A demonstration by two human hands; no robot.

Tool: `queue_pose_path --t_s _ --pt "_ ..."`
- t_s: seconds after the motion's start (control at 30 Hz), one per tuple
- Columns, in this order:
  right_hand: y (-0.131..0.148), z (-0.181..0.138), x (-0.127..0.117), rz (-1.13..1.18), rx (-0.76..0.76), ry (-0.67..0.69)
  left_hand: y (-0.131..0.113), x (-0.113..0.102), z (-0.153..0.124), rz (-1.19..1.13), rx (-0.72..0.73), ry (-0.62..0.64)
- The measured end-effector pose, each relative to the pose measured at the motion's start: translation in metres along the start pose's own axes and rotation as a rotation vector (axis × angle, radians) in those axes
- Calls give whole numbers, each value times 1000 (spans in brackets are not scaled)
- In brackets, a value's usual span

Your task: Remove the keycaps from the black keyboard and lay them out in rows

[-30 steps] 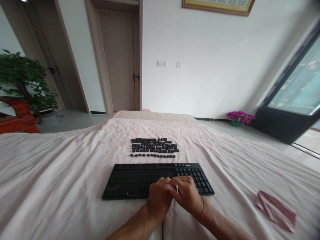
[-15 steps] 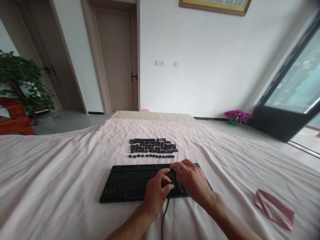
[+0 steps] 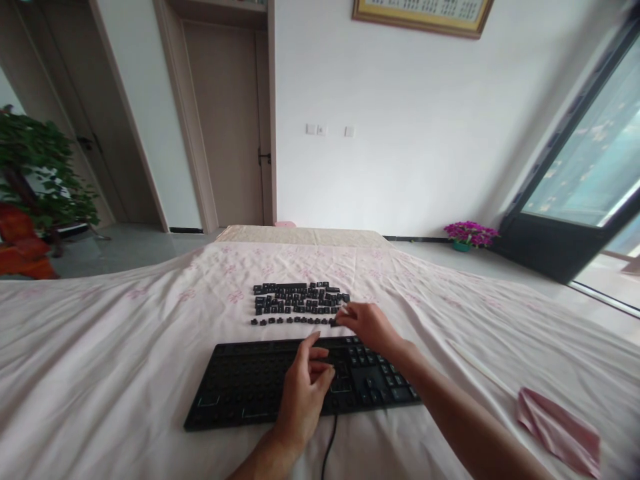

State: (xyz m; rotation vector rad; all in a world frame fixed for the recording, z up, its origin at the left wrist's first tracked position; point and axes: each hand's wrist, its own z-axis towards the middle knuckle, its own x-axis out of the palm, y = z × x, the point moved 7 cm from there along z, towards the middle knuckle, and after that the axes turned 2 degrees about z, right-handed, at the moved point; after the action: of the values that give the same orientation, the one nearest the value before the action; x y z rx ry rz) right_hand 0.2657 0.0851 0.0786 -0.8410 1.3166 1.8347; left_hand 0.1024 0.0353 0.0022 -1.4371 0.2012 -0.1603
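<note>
A black keyboard [image 3: 240, 390] lies on the pink sheet in front of me; most of its left and middle keys are off, while the right block still has keys. Beyond it, loose black keycaps [image 3: 295, 303] lie in neat rows. My right hand [image 3: 367, 327] reaches over the keyboard to the right end of the front keycap row, its fingertips pinched on a small dark keycap there. My left hand [image 3: 303, 393] hovers over the keyboard's middle, fingers loosely bent and apart, holding nothing.
A pink cloth [image 3: 557, 430] lies on the sheet at the right. The keyboard's cable [image 3: 327, 453] runs toward me. Off the bed stand a pot of purple flowers [image 3: 470, 235], a green plant [image 3: 40, 173], doors and a big window.
My right hand has left the keyboard and gone forward to the keycap rows. My left hand has let go of the keyboard's middle and lifted slightly. The view tilted down a little.
</note>
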Motion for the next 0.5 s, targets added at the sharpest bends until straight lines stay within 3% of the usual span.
queue_pose_path --t_s 0.1,0.23,0.5 --pt "-50 53 -7 -70 232 -34 -4 4 -3 117 37 26" --pt "-88 106 -6 -111 323 -46 -6 5 -3 202 62 39" --pt "-118 140 25 -145 402 18 -5 6 -1 260 49 61"
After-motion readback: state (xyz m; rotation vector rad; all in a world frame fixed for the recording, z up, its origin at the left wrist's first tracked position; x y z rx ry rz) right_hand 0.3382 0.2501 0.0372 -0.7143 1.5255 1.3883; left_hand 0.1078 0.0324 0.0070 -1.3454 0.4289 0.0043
